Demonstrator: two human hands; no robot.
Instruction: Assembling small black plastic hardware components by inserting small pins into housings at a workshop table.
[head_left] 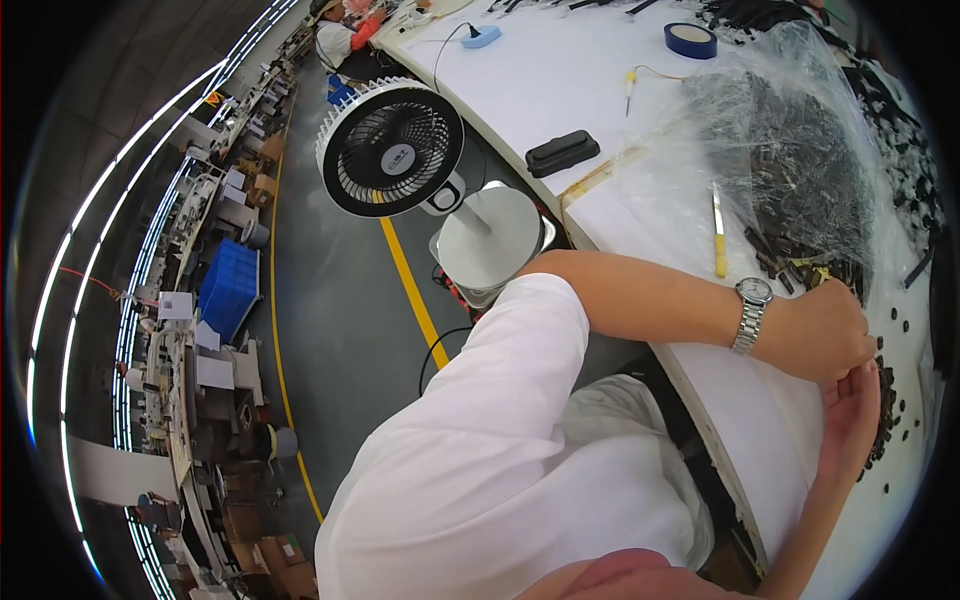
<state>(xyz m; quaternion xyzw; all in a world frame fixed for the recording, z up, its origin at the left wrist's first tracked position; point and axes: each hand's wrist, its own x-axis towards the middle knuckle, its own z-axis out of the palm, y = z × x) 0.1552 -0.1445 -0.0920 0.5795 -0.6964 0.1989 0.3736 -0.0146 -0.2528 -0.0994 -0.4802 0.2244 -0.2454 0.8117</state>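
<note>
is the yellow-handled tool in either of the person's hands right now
No, the yellow-handled tool lies on the white table, apart from both the left hand and the right hand.

White table (560,85) bearing a black case (562,153). Beyond the case, rightward, lies a tape roll (690,41); to the case's right lie a yellow-handled tool (719,245), plastic sheeting (790,140) and small dark pieces (885,405).
</note>
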